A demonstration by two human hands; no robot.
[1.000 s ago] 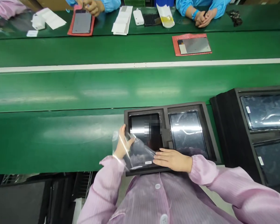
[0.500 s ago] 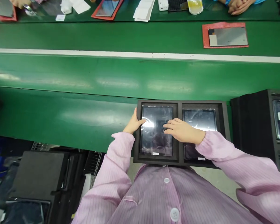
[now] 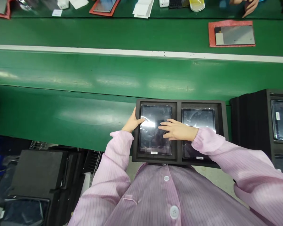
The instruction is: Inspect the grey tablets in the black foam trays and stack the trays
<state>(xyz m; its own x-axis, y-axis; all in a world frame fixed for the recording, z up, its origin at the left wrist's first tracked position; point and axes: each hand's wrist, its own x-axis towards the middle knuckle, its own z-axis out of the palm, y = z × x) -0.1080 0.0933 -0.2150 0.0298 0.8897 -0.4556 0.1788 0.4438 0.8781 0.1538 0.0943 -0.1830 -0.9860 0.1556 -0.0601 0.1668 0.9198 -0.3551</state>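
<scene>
A black foam tray (image 3: pixel 179 104) with two pockets lies at the near edge of the green bench. Its left pocket holds a dark screen panel (image 3: pixel 153 138) under clear film, and the right pocket holds a second panel (image 3: pixel 199 117). My left hand (image 3: pixel 133 122) rests on the tray's left rim, thumb on the left panel's edge, fingers curled against the outside. My right hand (image 3: pixel 176 130) lies flat on the left panel with its fingers stretched out and holds nothing.
A stack of black trays with panels (image 3: pixel 269 122) stands to the right. A green conveyor belt (image 3: pixel 85 67) with a white line runs across, carrying a red mat with a panel (image 3: pixel 232 33). More black trays (image 3: pixel 35 175) sit below left. Another person's hand (image 3: pixel 250 5) shows top right.
A second ago my left hand held clear film lifted off the left panel; now the film lies flat on it. My right hand moved up onto the panel's middle.
</scene>
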